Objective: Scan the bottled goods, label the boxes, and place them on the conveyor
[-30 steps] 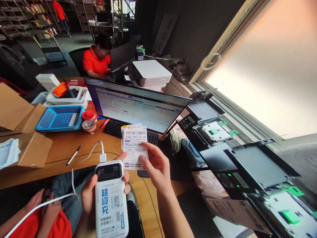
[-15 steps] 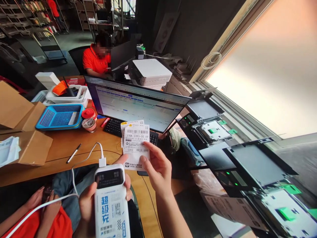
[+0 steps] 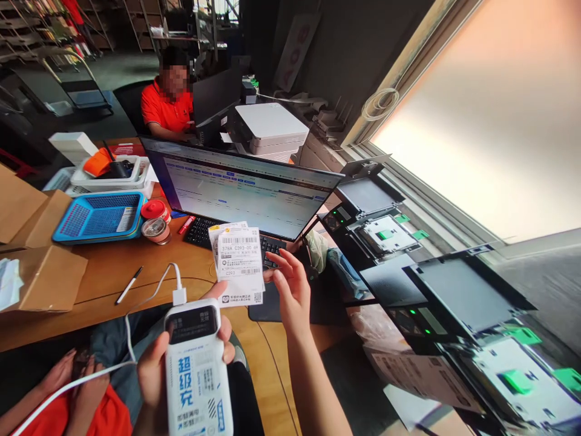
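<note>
My left hand (image 3: 152, 378) grips a white power bank (image 3: 197, 369) with blue lettering, and a white cable (image 3: 136, 315) is plugged into its top. The fingertips of that hand also pinch the bottom of a small stack of barcode labels (image 3: 239, 261), which stands upright above the power bank. My right hand (image 3: 290, 290) is just right of the labels with its fingers spread. Its thumb tip touches the labels' right edge and holds nothing.
A monitor (image 3: 245, 191) and a keyboard (image 3: 204, 230) stand behind on the wooden desk (image 3: 113, 272). Label printers (image 3: 385, 233) line the right side. A blue basket (image 3: 97, 215), a pen (image 3: 128, 285) and cardboard boxes (image 3: 40, 275) lie to the left. Another person's hands (image 3: 68, 378) rest at the bottom left. A person in orange (image 3: 166, 106) sits beyond.
My right hand has let go of the labels and spread its fingers, so my left hand now holds them alone. The view has shifted slightly to the right.
</note>
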Action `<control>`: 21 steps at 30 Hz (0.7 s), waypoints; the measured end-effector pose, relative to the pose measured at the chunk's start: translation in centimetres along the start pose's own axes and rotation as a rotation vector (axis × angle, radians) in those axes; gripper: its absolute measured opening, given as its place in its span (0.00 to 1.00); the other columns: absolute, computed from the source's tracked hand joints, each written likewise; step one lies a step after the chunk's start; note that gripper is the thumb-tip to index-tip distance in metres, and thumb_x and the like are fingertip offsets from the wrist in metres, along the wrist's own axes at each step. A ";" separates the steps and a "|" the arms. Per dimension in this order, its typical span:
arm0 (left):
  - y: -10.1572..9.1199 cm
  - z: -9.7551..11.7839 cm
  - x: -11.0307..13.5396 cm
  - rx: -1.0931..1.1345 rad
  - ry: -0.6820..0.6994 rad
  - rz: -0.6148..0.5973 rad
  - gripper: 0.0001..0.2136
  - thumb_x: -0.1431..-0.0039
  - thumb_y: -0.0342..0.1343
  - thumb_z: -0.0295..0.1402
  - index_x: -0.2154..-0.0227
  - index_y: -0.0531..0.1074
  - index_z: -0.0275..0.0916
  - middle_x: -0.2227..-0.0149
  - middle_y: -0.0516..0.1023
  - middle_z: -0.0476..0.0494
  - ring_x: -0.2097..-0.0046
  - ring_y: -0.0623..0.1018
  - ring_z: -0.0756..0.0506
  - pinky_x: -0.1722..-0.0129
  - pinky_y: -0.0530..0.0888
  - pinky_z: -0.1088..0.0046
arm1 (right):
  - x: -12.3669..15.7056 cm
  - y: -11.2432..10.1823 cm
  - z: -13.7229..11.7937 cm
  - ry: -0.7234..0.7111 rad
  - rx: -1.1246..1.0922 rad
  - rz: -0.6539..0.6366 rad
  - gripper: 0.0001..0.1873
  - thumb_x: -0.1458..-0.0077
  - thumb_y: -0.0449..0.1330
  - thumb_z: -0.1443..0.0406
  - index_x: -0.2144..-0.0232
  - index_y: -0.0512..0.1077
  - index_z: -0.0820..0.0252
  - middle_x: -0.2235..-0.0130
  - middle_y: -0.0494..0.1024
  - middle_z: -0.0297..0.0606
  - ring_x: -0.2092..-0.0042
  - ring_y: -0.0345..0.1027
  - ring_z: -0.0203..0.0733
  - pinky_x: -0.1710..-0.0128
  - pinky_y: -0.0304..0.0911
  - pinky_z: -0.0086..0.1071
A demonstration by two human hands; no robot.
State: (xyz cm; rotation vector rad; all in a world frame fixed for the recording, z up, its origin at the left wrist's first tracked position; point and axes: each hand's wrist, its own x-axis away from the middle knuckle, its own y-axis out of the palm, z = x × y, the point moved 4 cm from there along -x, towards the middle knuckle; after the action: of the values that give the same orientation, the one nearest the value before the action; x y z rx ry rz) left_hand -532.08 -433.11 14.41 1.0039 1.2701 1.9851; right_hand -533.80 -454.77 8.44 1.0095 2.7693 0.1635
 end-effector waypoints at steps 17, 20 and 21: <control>-3.4 3.2 1.9 -0.003 -0.006 0.243 0.58 0.64 0.75 0.39 0.28 0.52 0.63 0.62 0.76 0.48 0.65 0.75 0.45 0.67 0.77 0.70 | -9.5 1.6 21.9 -0.054 1.174 -0.284 0.29 0.37 0.54 0.66 0.35 0.64 0.69 0.34 0.71 0.53 0.28 0.54 0.56 0.32 0.56 0.49; -3.3 3.1 2.1 -0.011 -0.015 0.301 0.61 0.68 0.75 0.39 0.28 0.51 0.61 0.64 0.76 0.48 0.67 0.74 0.44 0.68 0.77 0.68 | -10.2 2.4 22.7 -0.072 1.219 -0.316 0.29 0.35 0.53 0.66 0.34 0.63 0.69 0.33 0.70 0.53 0.27 0.52 0.55 0.32 0.53 0.49; -3.3 3.0 2.1 -0.008 -0.026 0.315 0.62 0.69 0.76 0.39 0.28 0.51 0.61 0.64 0.76 0.48 0.67 0.74 0.44 0.69 0.77 0.68 | -10.3 2.7 22.9 -0.074 1.228 -0.319 0.29 0.35 0.52 0.66 0.34 0.63 0.69 0.33 0.69 0.53 0.27 0.52 0.55 0.32 0.53 0.49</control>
State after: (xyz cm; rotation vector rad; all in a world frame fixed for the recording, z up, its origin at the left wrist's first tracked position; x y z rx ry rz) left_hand -530.52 -428.74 12.79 1.2875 1.1439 2.1985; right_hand -519.48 -458.53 -11.99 0.6328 2.7481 -1.7116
